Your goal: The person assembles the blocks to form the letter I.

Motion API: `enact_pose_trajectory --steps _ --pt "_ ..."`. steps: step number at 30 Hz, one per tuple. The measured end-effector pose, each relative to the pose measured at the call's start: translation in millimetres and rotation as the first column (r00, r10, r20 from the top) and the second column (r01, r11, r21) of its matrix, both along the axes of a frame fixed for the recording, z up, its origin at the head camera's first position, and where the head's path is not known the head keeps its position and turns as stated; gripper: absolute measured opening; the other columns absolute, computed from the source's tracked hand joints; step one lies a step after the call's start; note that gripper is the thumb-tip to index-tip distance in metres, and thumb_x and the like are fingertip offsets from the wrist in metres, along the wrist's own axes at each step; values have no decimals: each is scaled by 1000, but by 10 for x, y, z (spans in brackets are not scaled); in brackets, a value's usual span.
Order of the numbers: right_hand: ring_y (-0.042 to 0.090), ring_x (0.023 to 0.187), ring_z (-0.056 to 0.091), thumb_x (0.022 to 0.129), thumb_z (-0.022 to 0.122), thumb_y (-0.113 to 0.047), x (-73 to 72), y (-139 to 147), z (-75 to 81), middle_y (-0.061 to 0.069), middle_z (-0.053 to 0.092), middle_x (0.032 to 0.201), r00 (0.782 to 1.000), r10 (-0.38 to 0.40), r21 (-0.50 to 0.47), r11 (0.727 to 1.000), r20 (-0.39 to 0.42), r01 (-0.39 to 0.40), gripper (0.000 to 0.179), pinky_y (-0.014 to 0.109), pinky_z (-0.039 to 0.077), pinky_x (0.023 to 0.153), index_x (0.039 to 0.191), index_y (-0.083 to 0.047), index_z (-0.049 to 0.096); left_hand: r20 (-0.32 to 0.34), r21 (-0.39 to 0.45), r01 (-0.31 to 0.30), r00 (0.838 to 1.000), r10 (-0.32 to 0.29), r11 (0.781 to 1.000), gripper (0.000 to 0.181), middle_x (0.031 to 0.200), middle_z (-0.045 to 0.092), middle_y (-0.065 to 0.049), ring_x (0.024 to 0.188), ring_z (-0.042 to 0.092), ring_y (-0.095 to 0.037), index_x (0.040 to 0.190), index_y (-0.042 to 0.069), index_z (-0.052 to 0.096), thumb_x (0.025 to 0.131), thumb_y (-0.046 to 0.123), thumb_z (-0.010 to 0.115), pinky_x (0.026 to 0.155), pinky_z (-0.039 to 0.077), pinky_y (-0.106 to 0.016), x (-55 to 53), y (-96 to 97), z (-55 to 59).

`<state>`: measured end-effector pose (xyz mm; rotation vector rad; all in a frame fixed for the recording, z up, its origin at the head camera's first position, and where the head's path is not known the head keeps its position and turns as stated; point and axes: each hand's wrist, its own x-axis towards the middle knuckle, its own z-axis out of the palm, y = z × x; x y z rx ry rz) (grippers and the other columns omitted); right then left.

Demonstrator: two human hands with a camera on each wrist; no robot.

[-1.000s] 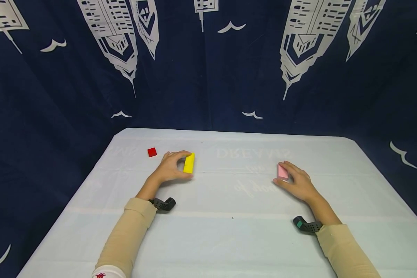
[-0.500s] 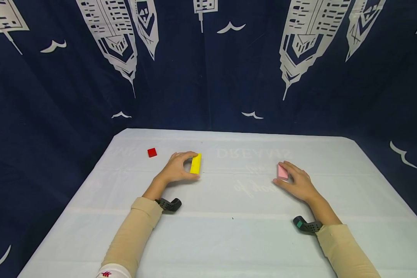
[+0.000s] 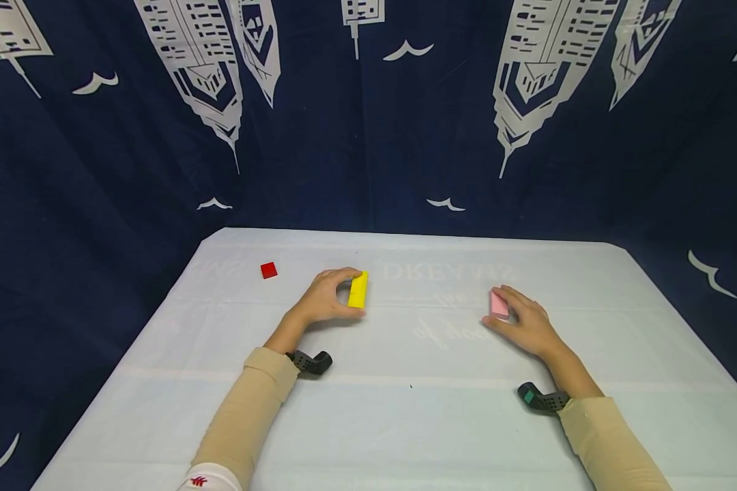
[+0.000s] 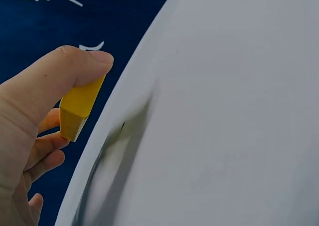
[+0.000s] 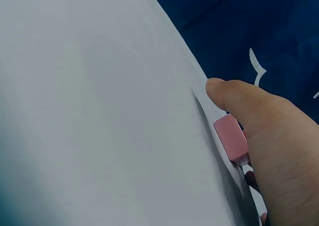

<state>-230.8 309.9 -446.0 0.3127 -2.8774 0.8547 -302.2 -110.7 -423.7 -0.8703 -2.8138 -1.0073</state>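
Observation:
My left hand pinches a yellow rectangular block between thumb and fingers, left of the table's middle. In the left wrist view, the thumb presses one end of the yellow block, with fingers behind it; its shadow falls apart on the cloth. Over on the right, my right hand has its thumb and fingers around a pink block. The right wrist view shows the pink block partly behind the thumb, low over the table; whether its base touches the cloth I cannot tell.
A small red block lies at the table's back left, beyond the left hand. White cloth covers the table. Behind its far edge hangs a dark blue curtain with white building and bird prints.
My left hand has moved steadily to the right, carrying the yellow block away from the red one. The right hand and the pink block stay where they were.

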Motion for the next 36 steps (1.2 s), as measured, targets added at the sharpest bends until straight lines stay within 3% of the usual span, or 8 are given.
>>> enact_pose_trajectory --steps 23,36 --pt "51 137 26 87 68 -42 -7 -14 22 30 30 151 1000 -5 12 1000 -2 5 78 68 14 107 145 1 39 24 -28 54 998 -54 998 85 145 48 -2 135 38 -27 141 16 53 68 44 86 113 26 -46 43 303 34" --pt "51 137 26 87 67 -42 3 -22 6 30 30 151 1000 -7 8 1000 -3 7 77 69 14 107 145 1 40 -44 -111 76 996 -81 991 83 141 53 -1 131 44 -24 138 15 55 68 50 83 114 24 -40 147 453 -32"
